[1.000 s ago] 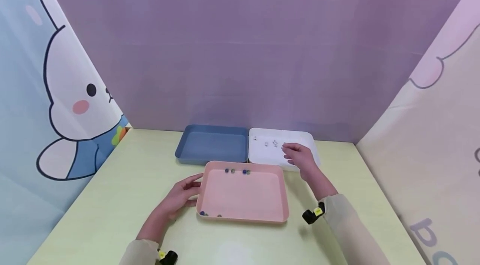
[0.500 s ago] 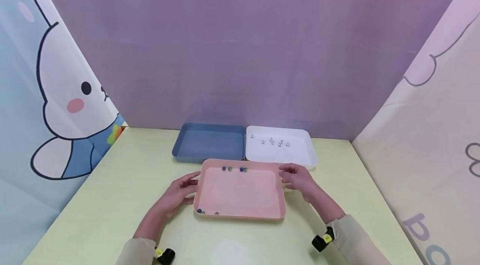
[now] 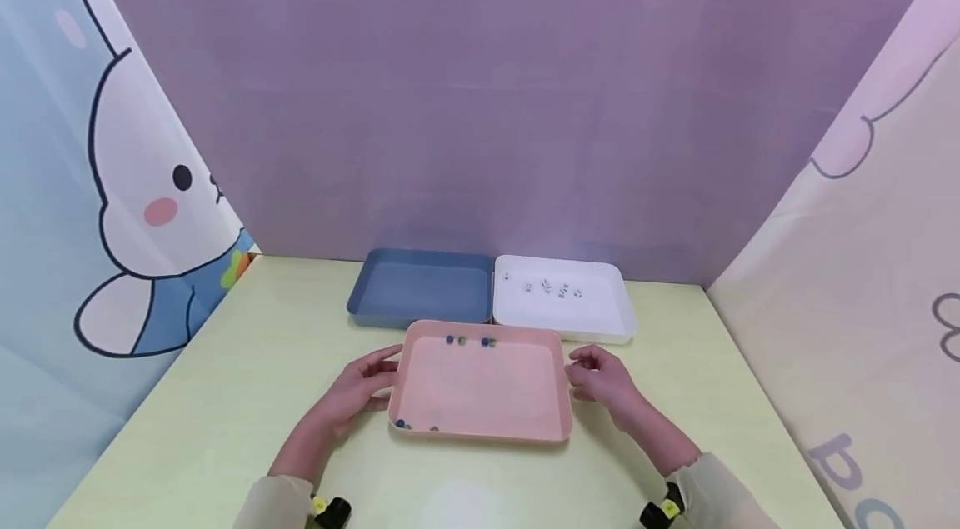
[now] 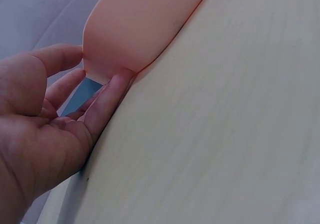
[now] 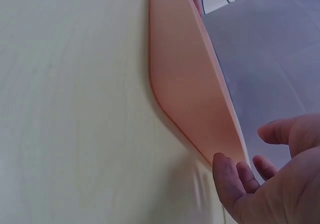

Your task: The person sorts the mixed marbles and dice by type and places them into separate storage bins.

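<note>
A pink tray [image 3: 480,387] lies on the table in front of the person. Several small dark blue and greenish glass beads sit in it, a few along its far side, such as the blue bead [image 3: 450,340], and others at its near left corner. The left hand [image 3: 360,387] touches the tray's left end with its fingertips; in the left wrist view its fingers [image 4: 62,57] reach the pink wall. At the tray's right end is the right hand [image 3: 603,383], fingers loosely bent, holding nothing. The right wrist view shows its fingertips [image 5: 220,161] right at the tray's corner.
Behind the pink tray stand a blue tray [image 3: 423,291] on the left and a white tray [image 3: 592,321] with small printed dark marks on the right. A purple cloth [image 3: 480,96] rises at the table's back, with printed curtains on both sides.
The right hand has come from over the white tray down to the pink tray's right end, uncovering more of the white tray's marks. The left hand has stayed at the left end.
</note>
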{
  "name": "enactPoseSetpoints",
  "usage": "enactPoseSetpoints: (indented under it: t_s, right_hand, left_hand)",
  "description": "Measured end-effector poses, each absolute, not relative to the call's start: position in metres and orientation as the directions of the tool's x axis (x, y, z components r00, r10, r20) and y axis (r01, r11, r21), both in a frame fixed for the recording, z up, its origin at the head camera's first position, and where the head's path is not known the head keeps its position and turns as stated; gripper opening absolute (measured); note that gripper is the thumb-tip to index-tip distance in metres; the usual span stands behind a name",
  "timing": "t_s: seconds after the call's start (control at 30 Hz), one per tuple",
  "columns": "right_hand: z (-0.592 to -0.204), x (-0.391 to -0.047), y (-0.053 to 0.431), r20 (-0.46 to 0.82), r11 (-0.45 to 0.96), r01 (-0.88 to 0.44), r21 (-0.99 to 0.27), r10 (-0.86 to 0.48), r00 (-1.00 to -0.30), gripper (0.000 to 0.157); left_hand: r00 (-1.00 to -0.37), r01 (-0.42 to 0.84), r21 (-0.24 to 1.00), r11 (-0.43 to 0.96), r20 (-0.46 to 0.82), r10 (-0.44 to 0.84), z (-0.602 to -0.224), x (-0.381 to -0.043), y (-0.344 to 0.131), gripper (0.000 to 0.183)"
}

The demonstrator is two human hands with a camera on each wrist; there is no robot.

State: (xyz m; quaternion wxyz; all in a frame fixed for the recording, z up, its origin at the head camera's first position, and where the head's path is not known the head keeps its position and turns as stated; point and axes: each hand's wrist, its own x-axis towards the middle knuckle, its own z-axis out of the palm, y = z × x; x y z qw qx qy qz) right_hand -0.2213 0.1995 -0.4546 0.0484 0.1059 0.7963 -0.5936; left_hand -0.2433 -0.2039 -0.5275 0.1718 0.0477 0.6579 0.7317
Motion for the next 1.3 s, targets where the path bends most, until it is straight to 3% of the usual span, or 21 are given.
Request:
enactPoseSetpoints:
  t_s: [0.33,0.9,1.3]
  right_hand:
    - [-0.469,-0.207,0.197,-0.233,0.274,0.25,-0.929,0.093,-0.968,0.027]
    - [-0.472,-0.205,0.198,-0.292,0.202,0.277,-0.939,-0.046,-0.955,0.053]
    - [-0.469,-0.207,0.199,-0.308,0.203,0.29,-0.935,-0.063,-0.949,0.057]
  left_hand:
    - [-0.932,-0.196,0.978,-0.065,-0.166,0.321,-0.53,-0.241,-0.202,0.056]
    - [-0.938,-0.203,0.978,-0.051,-0.179,0.296,-0.529,-0.242,-0.204,0.055]
    - [-0.94,-0.204,0.977,-0.055,-0.18,0.29,-0.529,-0.246,-0.203,0.056]
